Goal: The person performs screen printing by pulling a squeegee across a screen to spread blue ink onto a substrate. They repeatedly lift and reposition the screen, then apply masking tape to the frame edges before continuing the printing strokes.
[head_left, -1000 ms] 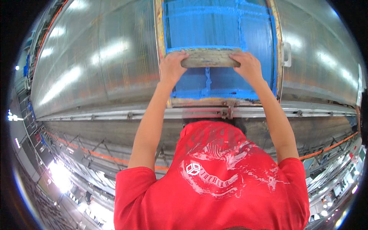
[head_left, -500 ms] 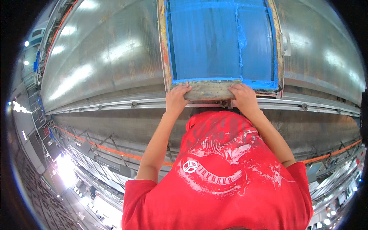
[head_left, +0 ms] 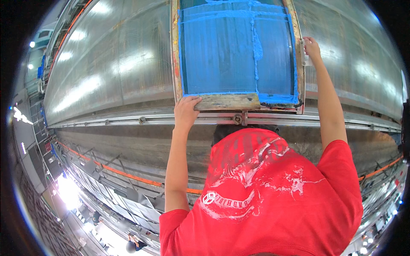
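A screen printing frame point(head_left: 299, 68) with wooden sides lies ahead of me, its mesh point(head_left: 218, 55) coated blue and edged with brighter blue ink. A worn wooden squeegee point(head_left: 228, 102) rests across the near end of the frame. My left hand point(head_left: 186, 109) is closed around the squeegee's left end, by the frame's near left corner. Farther out, my right hand point(head_left: 311, 48) is closed at a small pale handle point(head_left: 306, 60) on the frame's right side; the fingers partly cover it.
Under the frame runs a long, shiny printing table point(head_left: 124, 68), stretching to both sides. A metal rail point(head_left: 171, 118) with bolts follows its near edge, close to my body. Behind me, an orange rail point(head_left: 128, 173) borders another row of equipment.
My right hand has left the squeegee's right end and moved out to the frame's right side. My left hand stays on the squeegee. The frame appears slightly farther left in view.
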